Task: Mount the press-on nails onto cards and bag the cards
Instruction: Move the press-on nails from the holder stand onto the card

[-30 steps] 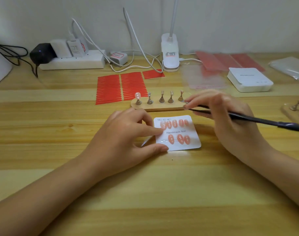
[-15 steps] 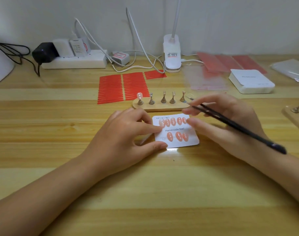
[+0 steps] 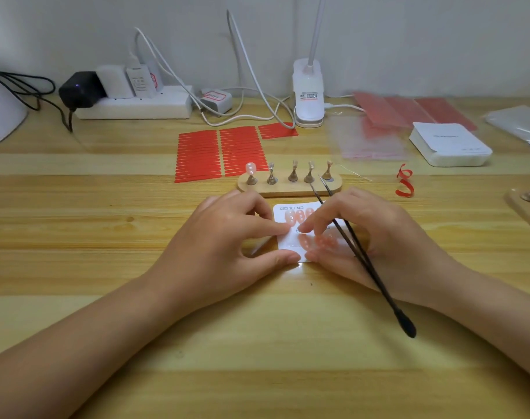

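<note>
Card: white card [image 3: 283, 247] lies flat on the wooden counter [image 3: 257, 343], center, just in front of the nail stand; partly covered by both hands.
Nails: pink press-on nails [image 3: 292, 217] in 2 rows on the card; exact count hidden by fingers.
Left hand: left hand [image 3: 224, 246] w/ index tip pressing the card's left edge by the top row, thumb tip on the lower left corner; other fingers curled.
Right hand: right hand [image 3: 375, 237] holds black tweezers [image 3: 363, 255], tips pointing up toward the stand; fingers reach over the card's right half, index tip on mid-card, thumb at the bottom edge.
Stand: wooden nail stand [image 3: 289, 189] w/ 5 pegs, one nail [image 3: 250, 168] on the leftmost peg.
Behind: red sticker strips [image 3: 215, 152], card stack [image 3: 451, 143], clear bags [image 3: 369, 137], power strip [image 3: 133, 105].
</note>
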Demonstrator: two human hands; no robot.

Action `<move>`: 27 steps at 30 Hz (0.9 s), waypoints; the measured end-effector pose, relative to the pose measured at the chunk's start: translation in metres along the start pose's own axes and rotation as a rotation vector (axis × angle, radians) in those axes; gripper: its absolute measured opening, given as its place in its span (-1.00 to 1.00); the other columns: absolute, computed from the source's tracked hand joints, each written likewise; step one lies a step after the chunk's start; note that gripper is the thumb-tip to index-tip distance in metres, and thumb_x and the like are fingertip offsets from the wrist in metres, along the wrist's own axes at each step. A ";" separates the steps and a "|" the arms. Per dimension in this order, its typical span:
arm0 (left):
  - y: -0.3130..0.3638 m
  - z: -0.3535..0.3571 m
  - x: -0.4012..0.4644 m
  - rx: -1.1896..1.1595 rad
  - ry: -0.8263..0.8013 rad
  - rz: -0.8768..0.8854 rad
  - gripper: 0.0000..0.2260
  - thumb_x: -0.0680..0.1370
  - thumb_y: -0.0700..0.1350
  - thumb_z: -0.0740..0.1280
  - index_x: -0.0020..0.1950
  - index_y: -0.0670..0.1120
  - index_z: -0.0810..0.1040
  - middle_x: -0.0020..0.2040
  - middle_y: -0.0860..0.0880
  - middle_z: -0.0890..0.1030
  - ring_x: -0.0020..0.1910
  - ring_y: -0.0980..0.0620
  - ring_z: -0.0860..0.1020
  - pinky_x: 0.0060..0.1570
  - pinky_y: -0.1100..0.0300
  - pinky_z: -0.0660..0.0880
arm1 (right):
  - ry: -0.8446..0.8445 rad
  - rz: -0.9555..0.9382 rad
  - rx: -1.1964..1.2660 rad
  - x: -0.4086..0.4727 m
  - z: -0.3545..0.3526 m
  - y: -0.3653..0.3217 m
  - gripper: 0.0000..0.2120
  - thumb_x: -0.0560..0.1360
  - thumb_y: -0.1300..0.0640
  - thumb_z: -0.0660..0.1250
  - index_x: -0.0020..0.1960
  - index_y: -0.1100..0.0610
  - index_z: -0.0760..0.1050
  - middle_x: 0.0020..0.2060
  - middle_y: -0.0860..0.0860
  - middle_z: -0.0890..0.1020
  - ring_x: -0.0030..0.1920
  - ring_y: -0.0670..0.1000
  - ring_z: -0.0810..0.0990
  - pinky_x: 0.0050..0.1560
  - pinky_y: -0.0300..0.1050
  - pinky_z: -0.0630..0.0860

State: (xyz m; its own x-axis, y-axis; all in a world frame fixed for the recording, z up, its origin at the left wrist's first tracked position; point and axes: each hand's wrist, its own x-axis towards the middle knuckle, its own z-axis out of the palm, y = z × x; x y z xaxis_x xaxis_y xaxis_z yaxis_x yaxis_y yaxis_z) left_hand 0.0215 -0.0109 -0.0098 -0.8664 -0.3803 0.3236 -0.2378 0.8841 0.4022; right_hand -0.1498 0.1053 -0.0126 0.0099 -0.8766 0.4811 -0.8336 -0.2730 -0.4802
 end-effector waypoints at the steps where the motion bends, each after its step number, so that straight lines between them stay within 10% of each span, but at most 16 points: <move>1: 0.000 0.000 0.000 -0.002 0.002 0.000 -0.59 0.38 0.26 0.23 0.04 0.07 0.65 -0.12 0.10 0.51 -0.11 0.19 0.42 -0.05 0.21 0.25 | -0.012 0.022 0.026 0.000 0.000 0.000 -0.83 0.34 0.11 0.45 -0.12 0.13 0.54 -0.17 -0.10 0.62 -0.14 -0.01 0.57 -0.16 0.01 0.52; 27: 0.000 0.000 0.002 -0.008 0.007 0.010 -0.60 0.37 0.26 0.24 0.02 0.06 0.66 -0.13 0.10 0.51 -0.16 0.21 0.39 -0.07 0.14 0.29 | 0.020 0.170 0.338 0.004 -0.001 0.000 -0.78 0.38 0.24 0.42 -0.10 -0.02 0.46 -0.19 -0.09 0.64 -0.17 -0.20 0.58 -0.13 -0.39 0.48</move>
State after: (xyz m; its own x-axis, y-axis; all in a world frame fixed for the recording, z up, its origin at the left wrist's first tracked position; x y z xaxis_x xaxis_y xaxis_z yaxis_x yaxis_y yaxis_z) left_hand 0.0193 -0.0113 -0.0094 -0.8657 -0.3736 0.3331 -0.2261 0.8856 0.4056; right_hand -0.1503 0.1024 -0.0100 -0.1270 -0.9135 0.3865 -0.5929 -0.2425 -0.7679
